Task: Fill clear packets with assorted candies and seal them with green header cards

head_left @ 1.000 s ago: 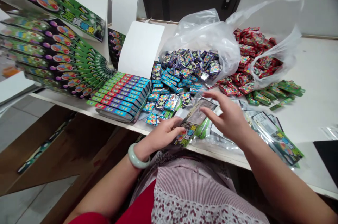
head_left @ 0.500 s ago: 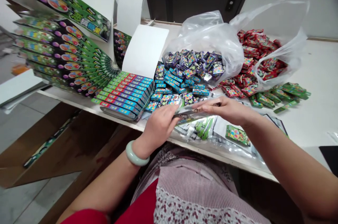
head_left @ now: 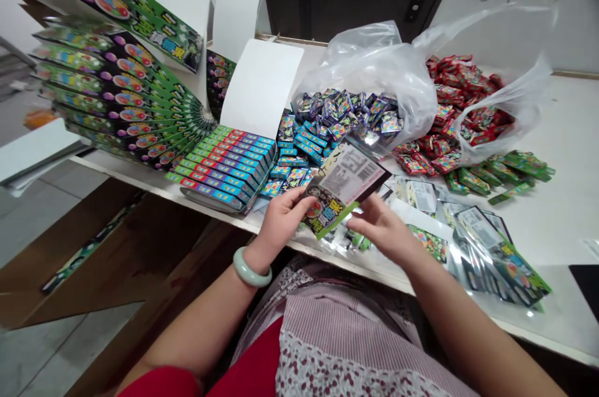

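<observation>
My left hand [head_left: 281, 220], with a pale green bangle on the wrist, grips the lower left corner of a flat printed packaging pouch [head_left: 344, 188]. My right hand [head_left: 381, 228] pinches the pouch's lower right edge from below. The pouch is tilted up over the table's front edge, its back label facing me. Just beyond it lies a heap of small blue candy boxes [head_left: 327, 128] spilling from a clear plastic bag [head_left: 374, 66].
An open display box [head_left: 224, 166] filled with rows of small boxes sits left of my hands. Folded green display cartons [head_left: 116, 91] fan out at far left. Red candy boxes [head_left: 449, 103] in a second bag, green packs [head_left: 510, 169] and more pouches [head_left: 491, 247] lie to the right.
The pouch, held flat and edge-on half a second ago, now stands tilted up with its label showing. My right hand has dropped from its top edge to its lower edge.
</observation>
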Demonstrator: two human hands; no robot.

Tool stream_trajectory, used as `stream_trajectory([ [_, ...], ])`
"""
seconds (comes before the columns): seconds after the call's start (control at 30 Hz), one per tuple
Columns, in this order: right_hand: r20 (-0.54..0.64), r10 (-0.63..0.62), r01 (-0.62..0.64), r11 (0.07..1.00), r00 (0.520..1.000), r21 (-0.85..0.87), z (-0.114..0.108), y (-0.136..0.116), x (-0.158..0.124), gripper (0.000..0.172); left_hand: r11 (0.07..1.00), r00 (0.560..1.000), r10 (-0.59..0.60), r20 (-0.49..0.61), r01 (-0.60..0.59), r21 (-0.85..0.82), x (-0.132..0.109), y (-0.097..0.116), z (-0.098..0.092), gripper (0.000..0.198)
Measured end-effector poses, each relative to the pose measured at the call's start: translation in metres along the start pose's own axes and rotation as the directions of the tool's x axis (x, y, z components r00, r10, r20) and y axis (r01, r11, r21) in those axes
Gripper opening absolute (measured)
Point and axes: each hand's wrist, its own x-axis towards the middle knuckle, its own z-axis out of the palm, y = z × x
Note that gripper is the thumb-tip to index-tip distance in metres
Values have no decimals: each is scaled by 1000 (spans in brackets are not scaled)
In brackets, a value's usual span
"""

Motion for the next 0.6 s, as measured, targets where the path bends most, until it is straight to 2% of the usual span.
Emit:
stream_trajectory([
  [0.03, 74, 81, -89, 990, 994, 111, 8, 6, -2, 37, 993, 997, -67, 26, 69, -95, 0, -1, 3, 19],
  [0.07, 94, 152, -169, 963, 984, 210, 14, 10, -3, 32, 969, 989, -137, 60, 146, -198, 0, -2, 6, 23],
  [0.1, 75, 215, -227, 932, 974, 284, 18, 13, -2, 31, 927, 973, -205, 103, 227, -299, 0, -4, 10, 27],
  [0.2, 14, 337, -320, 881, 941, 349, 22, 16, 2, 37, 759, 913, -343, 223, 409, -507, -2, -12, 17, 37],
  [0.3, 33, 378, -365, 861, 925, 354, 21, 17, 0, 37, 698, 898, -376, 227, 436, -568, -8, -21, 22, 40],
  [0.4, 99, 357, -370, 873, 929, 318, 25, 21, -10, 29, 720, 918, -373, 132, 376, -584, -19, -31, 27, 37],
  [0.47, 93, 370, -380, 879, 925, 287, 28, 25, -17, 27, 719, 921, -375, 109, 363, -593, -26, -35, 29, 36],
  [0.53, 61, 407, -407, 872, 911, 272, 30, 28, -23, 30, 697, 907, -381, 177, 408, -590, -29, -36, 29, 36],
  [0.6, 81, 433, -438, 855, 898, 277, 30, 28, -29, 33, 701, 907, -356, 227, 420, -577, -27, -33, 27, 36],
])
